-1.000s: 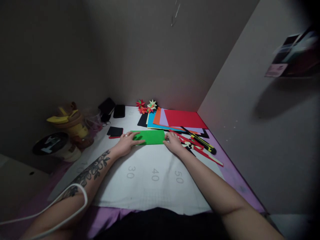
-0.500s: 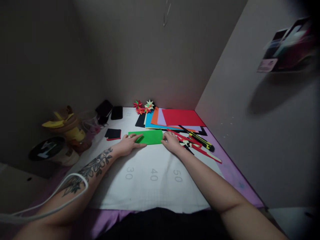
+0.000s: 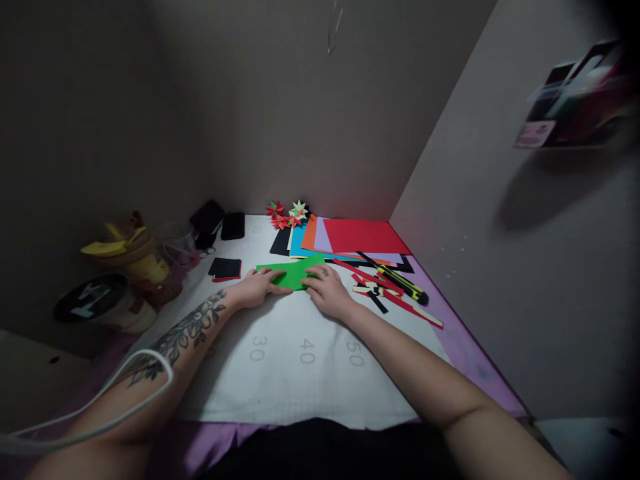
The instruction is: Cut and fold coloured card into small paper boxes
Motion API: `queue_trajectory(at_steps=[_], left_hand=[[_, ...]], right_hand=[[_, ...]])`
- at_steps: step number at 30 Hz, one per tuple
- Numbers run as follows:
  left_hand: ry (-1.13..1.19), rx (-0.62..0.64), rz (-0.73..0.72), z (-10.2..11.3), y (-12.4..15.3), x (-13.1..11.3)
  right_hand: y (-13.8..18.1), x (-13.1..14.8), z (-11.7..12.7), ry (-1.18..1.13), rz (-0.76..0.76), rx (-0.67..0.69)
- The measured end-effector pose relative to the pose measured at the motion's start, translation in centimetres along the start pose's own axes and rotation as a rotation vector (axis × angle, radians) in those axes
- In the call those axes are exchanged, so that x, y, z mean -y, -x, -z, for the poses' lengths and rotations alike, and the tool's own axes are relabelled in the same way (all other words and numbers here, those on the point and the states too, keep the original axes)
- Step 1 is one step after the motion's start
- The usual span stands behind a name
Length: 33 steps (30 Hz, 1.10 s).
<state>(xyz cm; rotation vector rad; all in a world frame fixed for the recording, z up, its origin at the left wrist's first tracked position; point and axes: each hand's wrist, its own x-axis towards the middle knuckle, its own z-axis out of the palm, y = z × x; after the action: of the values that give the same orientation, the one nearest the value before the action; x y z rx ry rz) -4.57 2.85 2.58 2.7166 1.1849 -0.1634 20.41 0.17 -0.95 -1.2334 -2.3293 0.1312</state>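
A green paper sheet (image 3: 293,275) lies on the white gridded mat (image 3: 300,360), its right part lifted and bent over toward the left. My left hand (image 3: 260,287) rests flat on the sheet's left end, fingers stretched out. My right hand (image 3: 325,290) sits over the sheet's right side with curled fingers on the lifted flap. A tattoo covers my left forearm, and a white cable crosses it.
A fan of coloured sheets (image 3: 360,237) lies behind, with paper stars (image 3: 287,213) beyond it. A yellow-black utility knife (image 3: 403,283) and cut strips (image 3: 387,297) lie on the right. A black square (image 3: 225,268), a phone (image 3: 233,225) and a yellow toy (image 3: 135,257) are on the left. Walls stand close behind and to the right.
My right hand has moved left from the sheet's right end, carrying that end over the paper. The green sheet looks shorter now. My left hand has stayed in place.
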Motion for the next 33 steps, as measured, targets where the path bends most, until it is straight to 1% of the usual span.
queue_trajectory(at_steps=[4,7,10,14,17,20,23,25,29,33], left_hand=[[-0.044,0.001,-0.029,0.1,-0.1,0.1],[-0.064,0.017,-0.035,0.3,-0.1,0.0],[-0.063,0.003,-0.037,0.3,-0.1,0.1],[-0.066,-0.063,-0.031,0.0,0.3,0.3],[-0.118,-0.111,0.009,0.0,1.6,0.2],[-0.212,-0.131,0.068,0.0,3.8,0.0],[-0.285,-0.152,0.148,-0.3,5.8,-0.4],[-0.28,-0.176,0.204,-0.7,6.5,-0.9],[-0.237,-0.231,0.28,-1.7,6.9,-2.2],[-0.255,-0.207,0.342,-1.7,6.9,-3.2]], right_hand=[[-0.2,2.9,-0.6,0.134,0.042,0.118],[-0.1,3.7,-0.8,0.207,0.051,0.161],[0.4,3.3,-0.4,0.257,0.021,0.179],[1.6,1.7,0.5,0.311,-0.092,0.193],[2.6,0.6,1.2,0.331,-0.146,0.187],[3.3,-0.1,1.6,0.341,-0.166,0.176],[3.6,-0.3,1.7,0.355,-0.178,0.174],[3.6,-0.2,1.8,0.371,-0.182,0.171],[3.5,0.2,2.0,0.39,-0.187,0.172],[3.3,0.5,2.4,0.365,-0.222,0.177]])
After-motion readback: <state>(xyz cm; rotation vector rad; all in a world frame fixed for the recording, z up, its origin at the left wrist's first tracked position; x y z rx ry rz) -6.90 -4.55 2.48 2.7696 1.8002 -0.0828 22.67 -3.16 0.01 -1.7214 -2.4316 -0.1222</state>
